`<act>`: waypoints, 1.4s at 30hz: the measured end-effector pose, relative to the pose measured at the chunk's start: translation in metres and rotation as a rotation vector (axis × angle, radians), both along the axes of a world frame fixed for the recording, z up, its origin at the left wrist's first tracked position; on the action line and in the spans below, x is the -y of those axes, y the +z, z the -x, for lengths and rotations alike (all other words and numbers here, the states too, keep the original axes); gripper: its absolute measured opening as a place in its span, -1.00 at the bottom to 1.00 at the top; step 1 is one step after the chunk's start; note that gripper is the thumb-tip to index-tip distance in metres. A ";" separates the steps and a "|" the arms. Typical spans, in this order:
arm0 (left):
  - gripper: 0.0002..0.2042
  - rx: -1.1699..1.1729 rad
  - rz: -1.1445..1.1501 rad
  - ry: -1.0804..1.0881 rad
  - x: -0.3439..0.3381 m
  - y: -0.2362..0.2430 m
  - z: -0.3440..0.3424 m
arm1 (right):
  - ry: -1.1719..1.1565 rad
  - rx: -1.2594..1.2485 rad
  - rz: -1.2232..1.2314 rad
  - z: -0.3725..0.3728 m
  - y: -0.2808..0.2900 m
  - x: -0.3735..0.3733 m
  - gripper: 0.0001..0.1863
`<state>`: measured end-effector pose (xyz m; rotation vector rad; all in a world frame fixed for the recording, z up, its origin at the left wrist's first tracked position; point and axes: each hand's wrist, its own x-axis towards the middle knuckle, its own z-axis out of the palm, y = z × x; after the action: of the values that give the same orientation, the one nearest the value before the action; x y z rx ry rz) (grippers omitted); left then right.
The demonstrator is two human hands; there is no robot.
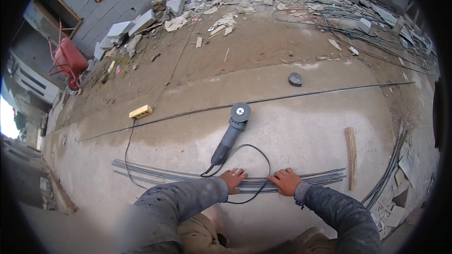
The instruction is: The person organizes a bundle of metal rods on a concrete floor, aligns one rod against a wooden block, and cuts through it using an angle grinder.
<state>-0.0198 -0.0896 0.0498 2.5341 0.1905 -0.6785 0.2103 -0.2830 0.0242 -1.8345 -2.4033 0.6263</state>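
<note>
A bundle of thin steel rods lies crosswise on the concrete in front of me. Left of its middle, my left hand has its fingers curled over the rods. A short span to the right, my right hand grips the same bundle from above. Just beyond the left hand lies a dark angle grinder, its disc facing up and pointing away from me. The grinder's black cable loops across the rods between my hands. Farther off, one long rod stretches across the floor.
A yellow power strip sits at the left. A dark round block lies beyond the long rod. A wooden strip and more rods are at the right. Rubble, a red wheelbarrow and coiled rods stand farther back.
</note>
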 end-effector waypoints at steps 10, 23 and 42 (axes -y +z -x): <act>-0.63 -0.204 0.085 -0.226 0.029 -0.024 0.028 | 0.043 0.030 0.158 -0.001 0.005 0.008 -0.07; -0.62 -0.285 0.153 -0.175 0.054 -0.037 0.035 | -0.104 0.013 0.154 0.006 0.005 0.006 -0.12; -0.68 -0.554 0.356 0.043 0.031 -0.055 0.003 | -0.082 0.010 0.105 0.006 -0.007 0.011 -0.36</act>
<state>-0.0230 -0.1208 -0.0050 1.9542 0.2822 -1.2625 0.2039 -0.2937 0.0170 -1.9696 -2.3292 0.7501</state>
